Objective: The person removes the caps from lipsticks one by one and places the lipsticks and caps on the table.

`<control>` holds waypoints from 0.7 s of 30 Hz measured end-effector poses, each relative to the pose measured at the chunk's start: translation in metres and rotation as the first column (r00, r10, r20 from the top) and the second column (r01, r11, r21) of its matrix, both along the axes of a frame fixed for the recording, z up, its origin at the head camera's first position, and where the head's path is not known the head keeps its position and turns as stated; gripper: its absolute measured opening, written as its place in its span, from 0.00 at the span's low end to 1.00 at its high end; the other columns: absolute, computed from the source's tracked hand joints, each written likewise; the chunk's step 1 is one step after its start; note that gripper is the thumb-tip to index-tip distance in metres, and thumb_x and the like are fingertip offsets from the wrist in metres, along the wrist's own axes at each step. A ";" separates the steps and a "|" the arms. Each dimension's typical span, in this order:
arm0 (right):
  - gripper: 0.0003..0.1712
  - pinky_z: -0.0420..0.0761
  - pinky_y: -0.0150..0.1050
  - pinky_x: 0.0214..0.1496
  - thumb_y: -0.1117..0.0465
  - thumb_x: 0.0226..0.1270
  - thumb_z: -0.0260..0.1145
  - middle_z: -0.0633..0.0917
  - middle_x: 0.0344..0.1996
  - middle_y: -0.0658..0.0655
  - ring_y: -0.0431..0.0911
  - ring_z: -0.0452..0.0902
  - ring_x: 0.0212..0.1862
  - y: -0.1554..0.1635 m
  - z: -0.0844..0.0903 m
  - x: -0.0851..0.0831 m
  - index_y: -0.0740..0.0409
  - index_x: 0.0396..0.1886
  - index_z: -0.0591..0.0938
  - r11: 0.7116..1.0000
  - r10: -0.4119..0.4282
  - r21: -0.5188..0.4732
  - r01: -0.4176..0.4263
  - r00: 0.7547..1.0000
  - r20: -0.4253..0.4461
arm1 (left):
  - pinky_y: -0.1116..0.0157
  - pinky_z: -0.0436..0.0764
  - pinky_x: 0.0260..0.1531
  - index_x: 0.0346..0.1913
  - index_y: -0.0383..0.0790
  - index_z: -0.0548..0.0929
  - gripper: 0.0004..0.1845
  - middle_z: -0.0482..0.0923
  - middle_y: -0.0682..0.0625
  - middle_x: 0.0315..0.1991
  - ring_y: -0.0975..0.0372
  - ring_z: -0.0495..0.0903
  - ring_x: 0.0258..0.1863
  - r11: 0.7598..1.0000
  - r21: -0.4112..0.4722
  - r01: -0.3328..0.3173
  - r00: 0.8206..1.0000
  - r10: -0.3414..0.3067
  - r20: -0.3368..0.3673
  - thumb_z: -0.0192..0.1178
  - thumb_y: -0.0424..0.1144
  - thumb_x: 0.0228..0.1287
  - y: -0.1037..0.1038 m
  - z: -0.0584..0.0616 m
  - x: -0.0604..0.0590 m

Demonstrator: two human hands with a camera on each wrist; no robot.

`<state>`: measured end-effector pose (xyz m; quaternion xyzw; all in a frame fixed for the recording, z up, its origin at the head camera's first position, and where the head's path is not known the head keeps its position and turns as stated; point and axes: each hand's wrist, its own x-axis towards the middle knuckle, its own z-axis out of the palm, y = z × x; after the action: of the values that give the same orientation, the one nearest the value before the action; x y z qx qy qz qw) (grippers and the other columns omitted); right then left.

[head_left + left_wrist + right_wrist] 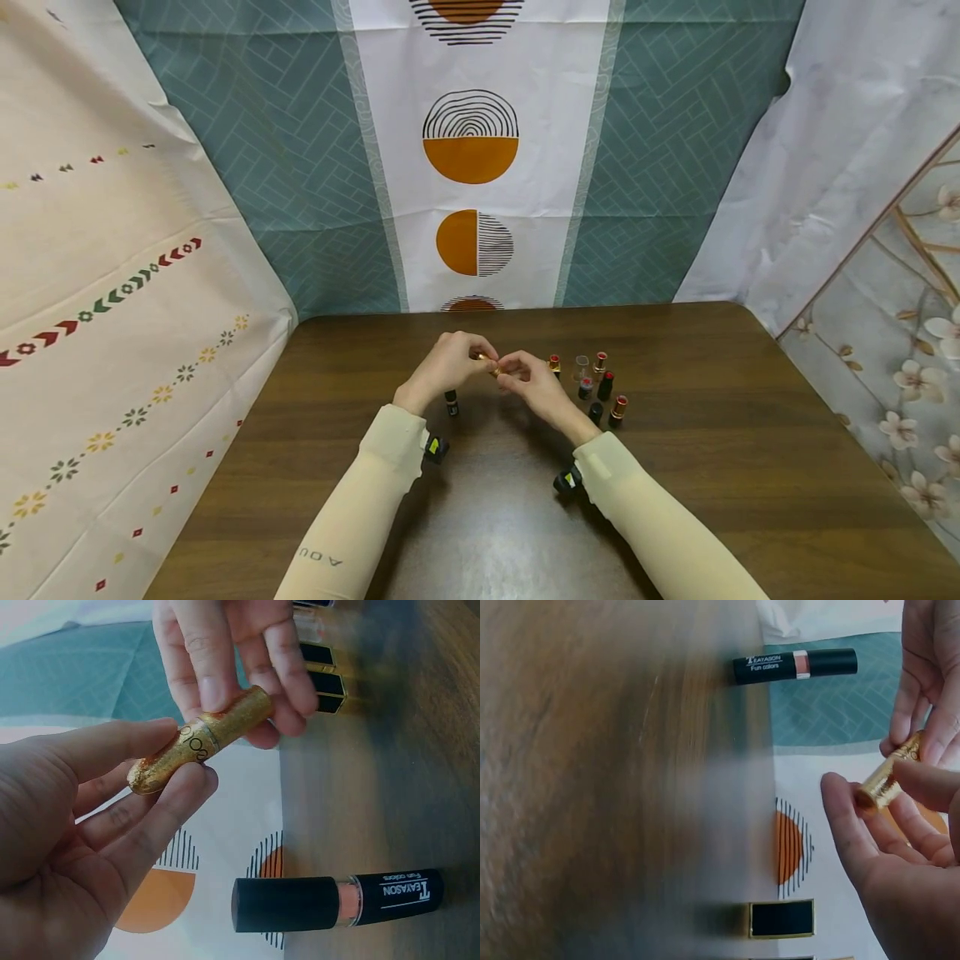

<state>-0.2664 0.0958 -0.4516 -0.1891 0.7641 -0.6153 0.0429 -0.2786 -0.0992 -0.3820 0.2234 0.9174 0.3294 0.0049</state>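
Note:
Between both hands, above the table, is a gold lipstick tube (238, 720) with a silvery ring round its middle and dark lettering. My left hand (452, 364) pinches the rounded end between thumb and fingers. On the flat end, the thumb and fingers of my right hand (531, 381) grip the tube. The two halves appear joined at the ring in the left wrist view. Beside the left hand, a black lipstick (285, 906) with a pinkish band and white lettering stands upright on the table.
To the right of the right hand stands a group of several lipsticks, among them a black one with a red tip (606, 383) and a gold-and-black one (618, 408). A clear cap (581, 365) is among them. The brown wooden table (712, 483) ends at a patterned cloth (322, 167).

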 end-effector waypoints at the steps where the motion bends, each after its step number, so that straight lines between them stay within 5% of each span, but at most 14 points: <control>1: 0.14 0.83 0.60 0.55 0.69 0.77 0.63 0.84 0.49 0.67 0.68 0.85 0.48 0.000 0.000 0.001 0.71 0.57 0.78 1.000 -0.008 -0.021 0.008 1.000 0.003 | 0.61 0.84 0.42 0.40 0.45 0.91 0.02 0.89 0.54 0.39 0.62 0.85 0.39 1.000 0.008 0.001 1.000 -0.001 0.001 0.70 0.38 0.70 0.000 0.000 0.000; 8: 0.12 0.79 0.65 0.59 0.73 0.76 0.62 0.85 0.46 0.64 0.70 0.83 0.50 0.003 0.002 0.001 0.76 0.55 0.78 0.963 -0.043 -0.261 0.064 0.996 0.083 | 0.58 0.84 0.47 0.44 0.44 0.90 0.04 0.89 0.53 0.42 0.60 0.86 0.43 0.995 0.098 0.011 0.999 -0.015 0.037 0.69 0.38 0.71 -0.001 -0.003 0.001; 14: 0.14 0.86 0.45 0.53 0.74 0.73 0.65 0.87 0.43 0.59 0.52 0.89 0.44 0.006 0.006 0.000 0.78 0.54 0.80 0.935 -0.083 -0.334 0.114 0.991 0.108 | 0.57 0.85 0.50 0.47 0.44 0.91 0.07 0.89 0.54 0.45 0.60 0.86 0.47 0.989 0.150 0.010 0.999 -0.015 0.030 0.69 0.39 0.71 0.001 -0.005 0.000; 21: 0.16 0.86 0.38 0.50 0.74 0.72 0.66 0.88 0.43 0.59 0.45 0.89 0.41 0.010 0.009 0.000 0.80 0.55 0.79 0.916 -0.100 -0.375 0.142 0.987 0.128 | 0.60 0.85 0.45 0.46 0.44 0.92 0.08 0.89 0.54 0.44 0.62 0.87 0.42 0.983 0.184 0.012 1.000 -0.011 -0.009 0.72 0.41 0.67 0.004 -0.007 -0.001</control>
<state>-0.2660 0.1054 -0.4429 -0.1133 0.6361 -0.7632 0.0076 -0.2795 -0.0951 -0.3888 0.2294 0.8817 0.4120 -0.0175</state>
